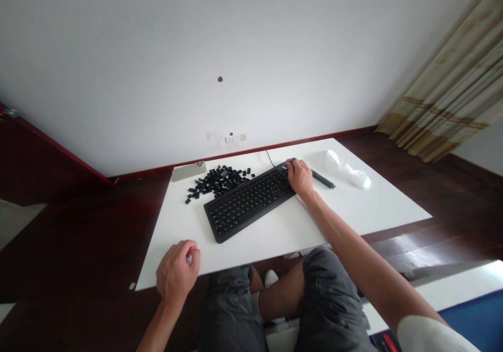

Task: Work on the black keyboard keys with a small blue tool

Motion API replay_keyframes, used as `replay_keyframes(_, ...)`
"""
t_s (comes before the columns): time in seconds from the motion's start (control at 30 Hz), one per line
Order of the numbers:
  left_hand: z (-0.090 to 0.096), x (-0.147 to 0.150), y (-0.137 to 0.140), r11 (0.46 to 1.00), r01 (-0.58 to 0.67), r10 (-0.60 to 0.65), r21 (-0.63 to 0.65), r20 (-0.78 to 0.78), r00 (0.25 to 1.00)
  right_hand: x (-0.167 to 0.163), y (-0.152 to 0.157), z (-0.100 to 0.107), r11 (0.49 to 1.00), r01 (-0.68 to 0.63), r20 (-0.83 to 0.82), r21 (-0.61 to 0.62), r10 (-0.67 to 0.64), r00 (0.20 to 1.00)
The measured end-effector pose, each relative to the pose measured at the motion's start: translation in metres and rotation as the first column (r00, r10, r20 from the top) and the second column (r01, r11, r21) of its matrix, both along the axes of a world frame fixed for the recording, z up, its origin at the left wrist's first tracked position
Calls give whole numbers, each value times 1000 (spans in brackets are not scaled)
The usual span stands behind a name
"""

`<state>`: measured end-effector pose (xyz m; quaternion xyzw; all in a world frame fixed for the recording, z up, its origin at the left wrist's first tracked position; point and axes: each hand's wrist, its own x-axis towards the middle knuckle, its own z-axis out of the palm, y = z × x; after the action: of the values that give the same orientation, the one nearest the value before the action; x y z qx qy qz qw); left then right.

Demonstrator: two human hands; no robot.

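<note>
1. The black keyboard (251,201) lies slanted in the middle of the white table (385,205). Its far right corner points toward the wall, and its near left corner points toward the person.

2. The right hand (300,176) is stretched far out and rests on that far right corner. The fingers curl down over the keys there. I cannot tell if they pinch a key or only press on it, because the back of the hand hides the tips.

3. The left hand (177,272) sits at the near edge of the table, well apart from the keyboard. It is curled into a loose fist. Something small and pale seems to peek out between the fingers, but it is too tiny to name.

4. A pile of loose black keycaps (218,180) lies just past the keyboard's left end. Behind the pile is a phone (189,171), lying flat.

5. A thin black tool (323,179) lies just right of the right hand, and a crumpled clear plastic bag (346,172) lies beyond it. The keyboard's thin cord (270,158) runs off toward the wall.

6. To work on that corner well, I think the fingers should go straight down or straight up on one key, not sideways, so nothing snaps.

7. I think the keyboard could slide, since only one hand touches it. Laying the left hand on its near end would keep it from moving.

8. The pile is close, so small moves are best, or keycaps may scatter.
</note>
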<state>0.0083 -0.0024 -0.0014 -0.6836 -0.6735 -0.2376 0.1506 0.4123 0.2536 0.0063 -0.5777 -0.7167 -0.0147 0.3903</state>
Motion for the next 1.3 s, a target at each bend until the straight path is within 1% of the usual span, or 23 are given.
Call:
replay_keyframes(0.07, 0, 0, -1, 1000, -4, 4, -6, 3, 1000, 0, -1, 0, 996, -81, 11, -28, 82, 997)
replay_keyframes(0.13, 1, 1, -1, 1000, -11, 11, -7, 1, 1000, 0, -2, 1, 998, -23, 9, -54, 24, 1000)
replay_keyframes(0.2, 1, 1, -1, 1000, -13, 13, -6, 1, 1000, 1, -2, 1, 998, 58, -30, -20, -59, 998)
replay_keyframes(0.23, 1, 1, -1, 1000, -12, 12, -7, 2, 1000, 1, -2, 1, 999, 39, -48, -2, -39, 998)
replay_keyframes(0.27, 1, 1, -1, 1000, -12, 12, -8, 5, 1000, 1, -2, 1, 1000, -15, -53, -1, 15, 998)
replay_keyframes(0.33, 1, 1, -1, 1000, -10, 10, -9, 9, 1000, 1, -2, 1, 994, -98, -36, -53, 96, 995)
replay_keyframes(0.4, 2, 1, -1, 1000, -9, 9, -6, 11, 1000, 1, -2, 1, 994, -40, -31, -101, 37, 999)
replay_keyframes(0.47, 2, 2, -1, 1000, -8, 8, -11, 11, 1000, 2, -2, 2, 996, 60, -74, -68, -65, 995)
replay_keyframes(0.5, 3, 2, -1, 1000, -9, 9, -16, 11, 1000, 2, -2, 2, 997, 58, -93, -41, -62, 994)
replay_keyframes(0.53, 3, 2, -1, 1000, -12, 12, -18, 11, 1000, 3, -2, 2, 1000, 18, -97, -24, -21, 995)
replay_keyframes(0.6, 3, 3, 0, 1000, -19, 19, -16, 9, 1000, 4, -2, 2, 997, -59, -78, -41, 55, 995)
replay_keyframes(0.67, 3, 3, 0, 1000, -20, 20, -8, 5, 1000, 5, -2, 2, 998, -18, -80, -53, 14, 997)
replay_keyframes(0.73, 3, 2, 0, 1000, -15, 15, -10, 2, 1000, 5, -3, 2, 999, 42, -122, -7, -42, 992)
replay_keyframes(0.8, 2, 2, -1, 1000, -13, 13, -15, 1, 1000, 4, -5, 2, 998, -58, -128, -3, 58, 990)
replay_keyframes(0.87, 2, 1, -2, 1000, -11, 11, -16, 0, 1000, 4, -6, 3, 985, -155, -118, -72, 146, 982)
replay_keyframes(0.9, 2, 1, -2, 1000, -10, 10, -14, 0, 1000, 4, -6, 3, 985, -143, -120, -99, 131, 984)
replay_keyframes(0.93, 2, 1, -2, 1000, -9, 9, -13, 0, 1000, 5, -6, 4, 990, -95, -132, -103, 81, 988)
replay_keyframes(1.0, 2, 1, -1, 1000, -6, 6, -15, 0, 1000, 8, -5, 5, 998, 12, -178, -66, -24, 984)
replay_keyframes(1.03, 2, 1, -1, 1000, -4, 4, -17, 1, 1000, 10, -5, 5, 998, 27, -201, -54, -37, 979)
replay_keyframes(1.07, 3, 2, -1, 1000, -2, 2, -19, 3, 1000, 12, -5, 6, 998, 12, -218, -61, -25, 976)
replay_keyframes(1.13, 3, 2, 0, 1000, 0, 0, -20, 7, 1000, 14, -6, 6, 990, -75, -229, -117, 47, 972)
replay_keyframes(1.23, 2, 2, -1, 1000, -4, 5, -21, 11, 1000, 13, -8, 6, 959, -216, -211, -185, 176, 961)
replay_keyframes(1.3, 2, 2, -1, 1000, -8, 8, -24, 15, 1000, 12, -9, 6, 960, -222, -210, -172, 185, 960)
